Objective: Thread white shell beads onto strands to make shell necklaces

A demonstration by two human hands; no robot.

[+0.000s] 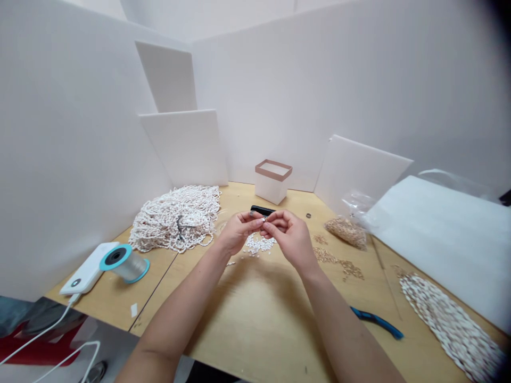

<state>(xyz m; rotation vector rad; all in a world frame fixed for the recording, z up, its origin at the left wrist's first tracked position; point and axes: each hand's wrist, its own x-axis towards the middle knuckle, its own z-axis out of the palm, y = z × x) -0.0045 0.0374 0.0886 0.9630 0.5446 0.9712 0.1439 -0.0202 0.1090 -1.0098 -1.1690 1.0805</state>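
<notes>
From my feed, both hands are raised just above the middle of the desk (247, 319), fingertips meeting. My left hand (239, 231) has its thumb and forefinger pressed together on a small piece (264, 218), and my right hand (289, 234) pinches the same piece from the other side, with its other fingers curled loosely. The piece is too small for me to say what it is. It sits in the air between the two hands, right over a little scatter of loose white beads (259, 244) lying on the desk. Just behind the hands lies a black object (262, 210), and beyond it a white box with a pink rim (273, 181) stands near the back wall. To the left is a big heap of white bead strands (178, 218). Nearer the left edge, a spool of clear thread (125, 261) with teal rims rests against a flat white device (85, 268). On the right I see a clear bag of tan beads (347, 231), more tan beads spilled (339, 263) beside my right wrist, blue-handled pliers (377, 321) by my right forearm, and a second bed of white strands (451, 324) at the far right corner.
</notes>
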